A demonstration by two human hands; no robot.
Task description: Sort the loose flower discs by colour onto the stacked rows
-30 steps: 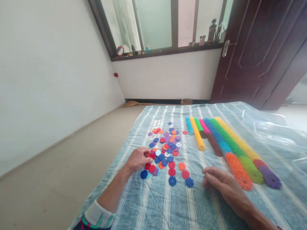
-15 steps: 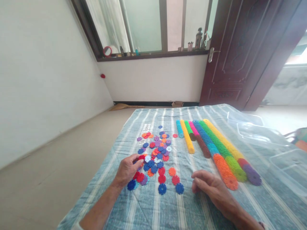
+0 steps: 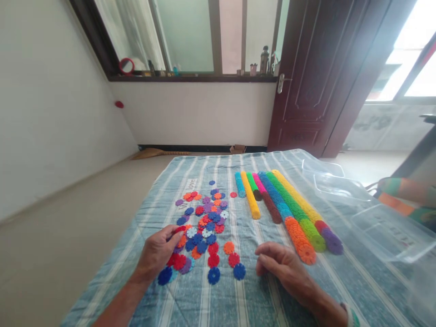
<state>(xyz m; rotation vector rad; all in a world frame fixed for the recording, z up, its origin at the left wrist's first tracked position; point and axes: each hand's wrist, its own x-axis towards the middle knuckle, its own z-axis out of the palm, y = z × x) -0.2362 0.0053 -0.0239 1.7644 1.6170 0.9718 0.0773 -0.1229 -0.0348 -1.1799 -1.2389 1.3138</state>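
My left hand (image 3: 157,251) is at the left edge of a loose pile of flat notched plastic discs, thumb and forefinger closed on a red disc (image 3: 180,229). Purple, orange, white and blue discs (image 3: 202,246) overlap beside it. In front of the pile, one short column has red discs (image 3: 213,260) above a blue disc (image 3: 213,275). Another column runs orange (image 3: 229,247), red (image 3: 234,260), blue (image 3: 239,271). Just right of that, my right hand (image 3: 281,268) rests on the cloth, fingers loosely bent and slightly apart, with nothing visible in them.
Long rolls of stacked discs lie to the right, including a yellow roll (image 3: 250,195) and an orange-ended one (image 3: 299,240). Clear plastic containers (image 3: 391,231) stand at the right edge of the striped cloth (image 3: 235,304). A wooden door (image 3: 313,77) is behind.
The view has turned a little to the right, so everything sits further left. My left hand still pinches the red disc at the pile's edge; my right hand stays by the short columns.
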